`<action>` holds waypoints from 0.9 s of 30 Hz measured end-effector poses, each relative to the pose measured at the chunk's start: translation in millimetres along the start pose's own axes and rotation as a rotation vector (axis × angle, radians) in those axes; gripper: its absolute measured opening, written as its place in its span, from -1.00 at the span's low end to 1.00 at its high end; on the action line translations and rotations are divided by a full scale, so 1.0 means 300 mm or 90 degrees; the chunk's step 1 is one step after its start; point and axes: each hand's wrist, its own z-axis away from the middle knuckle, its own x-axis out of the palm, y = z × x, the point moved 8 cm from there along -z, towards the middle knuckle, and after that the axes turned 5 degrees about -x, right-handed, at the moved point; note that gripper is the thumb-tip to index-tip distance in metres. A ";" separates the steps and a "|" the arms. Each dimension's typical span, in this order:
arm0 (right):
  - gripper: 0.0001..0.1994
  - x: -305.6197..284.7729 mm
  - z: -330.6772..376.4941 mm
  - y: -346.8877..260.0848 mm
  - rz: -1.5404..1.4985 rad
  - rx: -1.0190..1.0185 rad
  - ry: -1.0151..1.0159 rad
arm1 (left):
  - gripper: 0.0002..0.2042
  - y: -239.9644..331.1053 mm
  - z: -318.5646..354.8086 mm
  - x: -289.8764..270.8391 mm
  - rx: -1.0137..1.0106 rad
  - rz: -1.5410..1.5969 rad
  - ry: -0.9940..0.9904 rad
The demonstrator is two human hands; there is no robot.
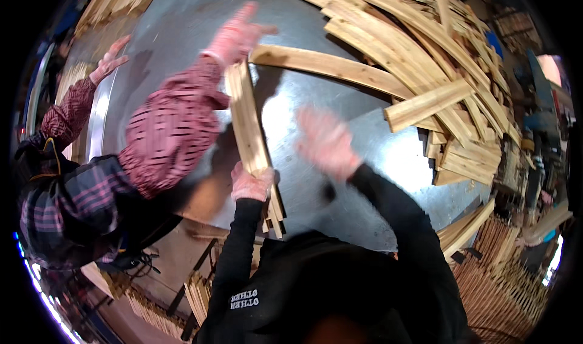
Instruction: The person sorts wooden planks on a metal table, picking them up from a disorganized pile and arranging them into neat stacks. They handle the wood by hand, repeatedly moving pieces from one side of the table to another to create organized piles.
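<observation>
My left hand (pixel 250 183), in a pink glove, grips the near end of a bundle of thin wooden slats (pixel 248 122) that lies lengthwise on the shiny metal table (pixel 182 22). My right hand (pixel 328 142), also gloved and blurred, hovers with spread fingers above the bare metal just right of the bundle, holding nothing. A co-worker's gloved hand (pixel 237 35) rests at the far end of the same bundle, next to a long wooden plank (pixel 328 68).
A big heap of wooden slats (pixel 437 71) covers the table's right and far side. The co-worker in a plaid sleeve (pixel 173 128) leans in from the left, their other hand (pixel 109 58) on the table's edge. More slat stacks (pixel 504 271) stand below right.
</observation>
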 end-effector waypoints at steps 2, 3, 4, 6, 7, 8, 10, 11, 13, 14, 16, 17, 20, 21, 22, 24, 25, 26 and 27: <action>-0.26 -0.265 -0.121 0.291 0.289 0.221 0.098 | -0.57 0.118 0.114 -0.153 -0.052 0.113 0.211; -0.41 -0.235 -0.106 0.521 0.352 0.288 0.129 | -0.48 0.150 0.091 -0.128 -0.007 0.094 0.126; -0.55 -0.185 -0.104 0.656 0.346 0.309 0.083 | -0.40 0.160 0.069 -0.108 0.027 0.068 0.047; -0.69 -0.128 -0.140 0.652 0.338 0.272 0.027 | -0.25 0.063 0.050 -0.092 -0.093 0.086 -0.011; -0.71 -0.099 -0.137 0.666 0.285 0.282 -0.013 | -0.17 0.026 0.048 -0.081 -0.154 0.097 -0.040; -0.72 -0.059 -0.137 0.666 0.229 0.283 -0.059 | -0.17 0.015 0.067 -0.084 -0.169 0.091 -0.053; -0.71 -0.109 -0.152 0.535 0.161 0.182 -0.173 | -0.16 -0.043 0.137 -0.109 -0.227 0.074 -0.067; -0.70 -0.127 -0.148 0.493 0.169 0.156 -0.218 | -0.10 -0.073 0.144 -0.099 -0.110 0.118 0.002; -0.68 -0.045 -0.086 0.489 0.145 0.147 -0.278 | -0.03 -0.094 0.194 -0.092 -0.174 0.071 -0.056; -0.66 0.007 -0.079 0.487 0.113 0.153 -0.287 | -0.03 -0.127 0.214 -0.073 -0.179 0.066 -0.052; -0.60 0.048 -0.092 0.353 0.049 0.075 -0.364 | -0.04 -0.113 0.258 -0.103 -0.162 0.069 -0.031; -0.55 0.107 -0.058 0.333 0.036 -0.012 -0.367 | -0.03 -0.109 0.262 -0.109 -0.154 0.083 -0.024; -0.51 0.314 0.018 0.249 -0.245 -0.032 -0.224 | 0.00 -0.068 0.242 -0.122 -0.200 0.006 -0.104; -0.52 0.390 0.029 0.214 -0.375 -0.034 -0.150 | -0.01 -0.054 0.254 -0.121 -0.190 0.097 -0.108; -0.58 0.378 -0.002 0.101 -0.443 -0.036 -0.083 | 0.01 -0.100 0.241 -0.079 -0.097 0.222 -0.055; -0.69 0.324 -0.095 -0.217 -0.426 -0.056 0.003 | 0.09 -0.068 0.243 -0.073 -0.092 0.147 -0.075; -0.74 0.282 -0.135 -0.347 -0.372 -0.069 0.020 | 0.07 -0.043 0.225 -0.087 -0.028 0.125 -0.011; -0.77 0.274 -0.163 -0.435 -0.296 -0.081 0.010 | 0.06 -0.024 0.206 -0.081 0.038 0.101 0.055; -0.76 0.286 -0.149 -0.427 -0.218 -0.104 -0.042 | 0.05 0.001 0.191 -0.077 0.102 0.071 0.120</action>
